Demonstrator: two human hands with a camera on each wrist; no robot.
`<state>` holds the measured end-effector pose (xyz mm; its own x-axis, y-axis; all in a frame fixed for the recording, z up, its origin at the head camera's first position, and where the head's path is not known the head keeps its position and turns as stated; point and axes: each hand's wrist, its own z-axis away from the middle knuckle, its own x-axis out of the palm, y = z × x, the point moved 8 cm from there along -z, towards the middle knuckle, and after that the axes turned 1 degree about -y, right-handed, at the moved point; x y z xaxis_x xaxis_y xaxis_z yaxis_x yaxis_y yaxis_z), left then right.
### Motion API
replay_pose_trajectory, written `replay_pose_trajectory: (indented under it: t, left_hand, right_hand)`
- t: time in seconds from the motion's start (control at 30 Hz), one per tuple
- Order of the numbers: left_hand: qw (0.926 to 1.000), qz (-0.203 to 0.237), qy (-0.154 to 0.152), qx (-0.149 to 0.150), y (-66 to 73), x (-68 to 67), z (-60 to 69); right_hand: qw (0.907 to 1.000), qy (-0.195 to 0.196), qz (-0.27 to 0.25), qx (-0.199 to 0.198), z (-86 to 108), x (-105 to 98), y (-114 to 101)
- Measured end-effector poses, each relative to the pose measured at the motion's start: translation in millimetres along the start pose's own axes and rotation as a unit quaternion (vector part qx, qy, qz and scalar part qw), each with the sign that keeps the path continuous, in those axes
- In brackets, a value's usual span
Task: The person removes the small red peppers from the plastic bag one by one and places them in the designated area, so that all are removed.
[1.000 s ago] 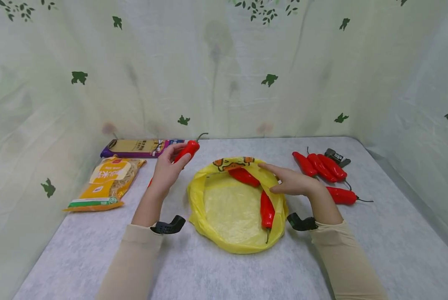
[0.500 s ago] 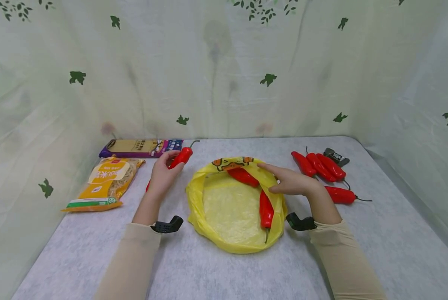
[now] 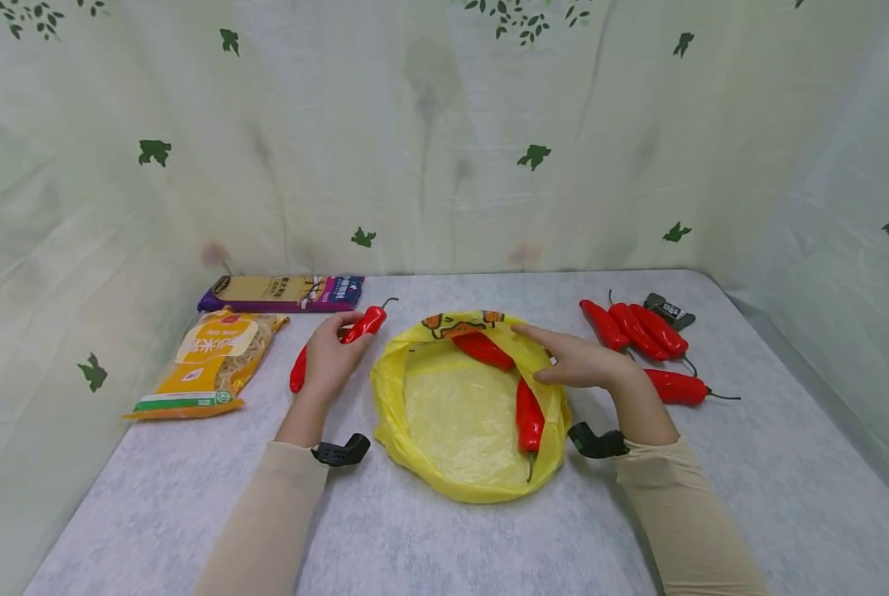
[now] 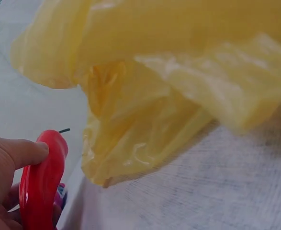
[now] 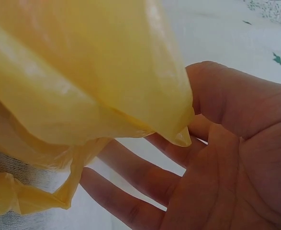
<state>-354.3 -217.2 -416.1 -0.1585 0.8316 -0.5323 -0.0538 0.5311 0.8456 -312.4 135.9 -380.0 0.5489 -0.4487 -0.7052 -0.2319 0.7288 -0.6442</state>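
Note:
My left hand (image 3: 334, 356) grips a red chili pepper (image 3: 366, 323) left of the bag, its green stem pointing away. In the left wrist view the thumb presses on this chili pepper (image 4: 43, 177). More red (image 3: 298, 372) shows beside the wrist; whether it is a second pepper I cannot tell. A yellow plastic bag (image 3: 407, 463) with a printed cartoon face stands with its mouth spread. Two red peppers, one at the back (image 3: 483, 351) and one at the right (image 3: 530, 418), lie in it. My right hand (image 3: 582, 362) pinches the bag's right rim between thumb and fingers.
Several red peppers (image 3: 641, 331) lie at the right, by a small black packet (image 3: 670, 311); one more pepper (image 3: 675, 386) is behind my right wrist. An orange grain bag (image 3: 209, 364) and a purple-and-gold packet (image 3: 284, 294) lie at the left. A curtain (image 3: 444, 165) surrounds the table.
My left hand has lowered toward the table with the pepper in its grip, first leftward, then slightly back to the right. The right hand and the bag stay where they were.

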Motion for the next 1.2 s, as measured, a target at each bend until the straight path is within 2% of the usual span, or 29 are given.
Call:
replay_pose_trajectory:
  t: [0.13, 0.63, 0.9, 1.07, 1.2]
  left_hand:
    - [0.9999, -0.015, 0.003, -0.003, -3.1, 3.2, -1.4]
    - [0.9976, -0.064, -0.013, 0.023, -2.6, 13.6, 0.5]
    - [0.9964, -0.078, 0.018, 0.028, 2.4, 10.2, 0.5]
    - [0.9962, -0.064, 0.052, 0.028, 5.5, 5.0, 0.6]
    - [0.9956, -0.047, 0.067, 0.046, 13.1, 1.9, 2.3]
  right_hand:
    - [1.0, -0.001, 0.001, 0.003, 0.2, 0, -1]
    - [1.0, -0.008, 0.003, 0.003, -0.1, 1, 0]
    - [0.9999, -0.009, 0.008, 0.003, 0.1, 1, 1]
    - [0.9999, -0.009, 0.007, 0.0, -0.1, 1, 1]
    - [0.9999, -0.008, 0.01, 0.0, 0.0, 1, 1]
